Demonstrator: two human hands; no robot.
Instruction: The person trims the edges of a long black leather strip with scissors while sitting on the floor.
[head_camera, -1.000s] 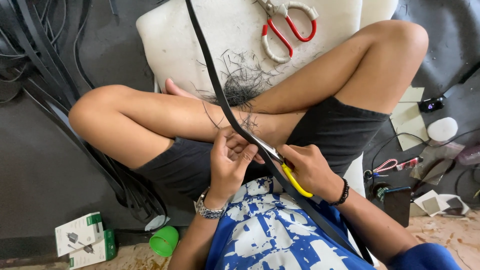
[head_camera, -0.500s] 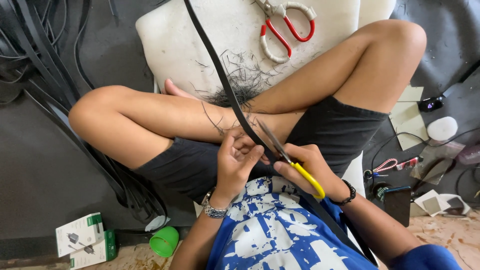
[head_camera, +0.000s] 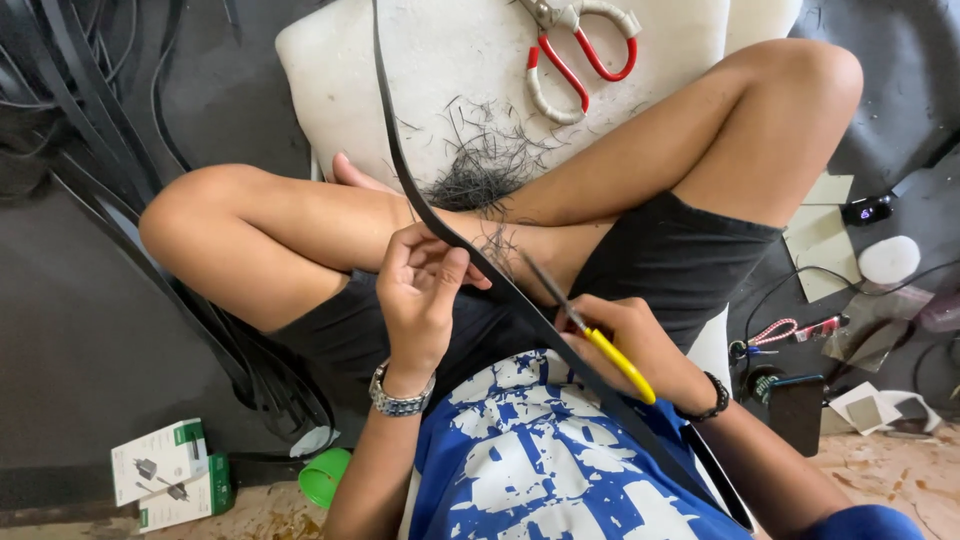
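Fingers of the left hand (head_camera: 418, 290) curl loosely around the black strip (head_camera: 440, 228), thumb on its near edge, fingertips (head_camera: 400, 245) behind it; clamped on the strip, not tightly. Watch with metal band on that wrist.

Right hand (head_camera: 625, 345) closed around yellow-handled scissors (head_camera: 590, 335); fingers wrapped together over the handles, blades pointing up and left along the strip's right edge. Whether the blades are parted, cannot tell: too thin and foreshortened. Black bead bracelet on that wrist.

Landmark: the black strip. It runs from the top edge of the view down over the white cushion (head_camera: 330, 70), across the crossed legs, between the two hands, and on over the blue-and-white shirt toward lower right.

- Just right of the strip, on the cushion and shin: pile of fine black shavings (head_camera: 478, 175), loose, scattered.
- Well right of the strip, upper cushion: large red-and-white-handled scissors (head_camera: 575, 50), lying flat, handles toward the right.
- Far left of the strip: heap of more black strips (head_camera: 70, 110) on dark flooring, some trailing under the left knee.
- Lower left of the strip: two small white-and-green boxes (head_camera: 170, 475), a green cup (head_camera: 325, 475) beside them.
- Far right of the strip: scraps of card, cables, a small white round object, a dark phone-like slab on the floor.

Person sits cross-legged, black shorts.
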